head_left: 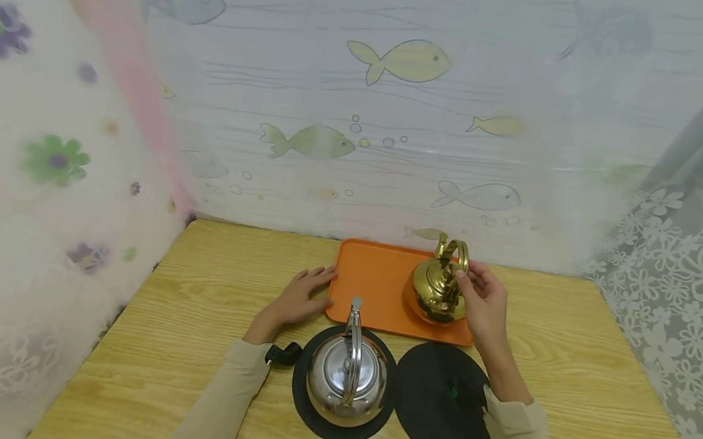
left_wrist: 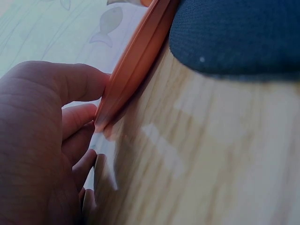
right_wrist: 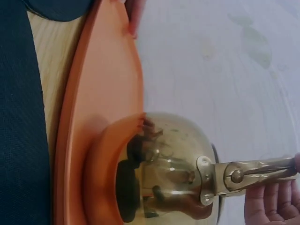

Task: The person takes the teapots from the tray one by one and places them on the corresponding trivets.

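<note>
On the wooden worktop, nearest you, a silver kettle sits on one black round mat; a second mat lies bare at its three o'clock. Behind them is the orange tray, carrying the brass kettle at its right end. Your right hand pinches that kettle's upright handle, at three o'clock of the body. Your left hand rests flat, fingers straight, touching the tray's nine o'clock edge.

the place was a curtained-off tabletop set, home-like. a wooden table stood enclosed by printed sheets: a fish-pattern sheet behind the table, floral curtains to its left, and lace to its right.
</note>
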`<action>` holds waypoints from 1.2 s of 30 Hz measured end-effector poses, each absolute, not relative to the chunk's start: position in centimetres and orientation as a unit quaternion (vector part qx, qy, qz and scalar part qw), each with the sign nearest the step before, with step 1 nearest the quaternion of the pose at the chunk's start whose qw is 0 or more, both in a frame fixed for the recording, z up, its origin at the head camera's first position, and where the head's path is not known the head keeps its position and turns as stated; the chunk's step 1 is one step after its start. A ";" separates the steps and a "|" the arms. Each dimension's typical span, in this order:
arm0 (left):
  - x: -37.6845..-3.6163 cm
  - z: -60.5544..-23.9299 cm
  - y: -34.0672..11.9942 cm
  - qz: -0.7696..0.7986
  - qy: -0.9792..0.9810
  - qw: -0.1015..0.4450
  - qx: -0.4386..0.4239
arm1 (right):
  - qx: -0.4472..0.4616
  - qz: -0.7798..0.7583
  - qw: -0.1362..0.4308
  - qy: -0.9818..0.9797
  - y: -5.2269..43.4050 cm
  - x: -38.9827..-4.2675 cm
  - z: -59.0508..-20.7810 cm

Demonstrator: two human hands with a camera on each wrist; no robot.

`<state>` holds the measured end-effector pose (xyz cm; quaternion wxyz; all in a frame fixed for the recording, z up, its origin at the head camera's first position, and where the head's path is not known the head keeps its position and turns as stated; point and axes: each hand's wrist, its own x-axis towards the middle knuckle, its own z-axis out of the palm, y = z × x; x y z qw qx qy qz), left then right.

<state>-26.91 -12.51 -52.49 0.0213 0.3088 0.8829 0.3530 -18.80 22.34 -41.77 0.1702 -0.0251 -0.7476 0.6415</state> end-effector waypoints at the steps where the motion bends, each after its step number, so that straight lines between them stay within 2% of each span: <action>1: -26.8 -52.5 -12.5 0.354 0.882 0.020 0.310 | -0.021 0.638 0.172 -0.751 22.4 -18.8 -41.8; 10: -26.1 -52.6 -12.3 0.350 0.883 0.010 0.312 | 0.020 0.628 0.190 -0.755 23.0 -18.7 -42.5; 36: -23.3 -52.5 -11.6 0.355 0.889 0.000 0.290 | 0.081 0.651 0.167 -0.737 24.5 -17.9 -42.8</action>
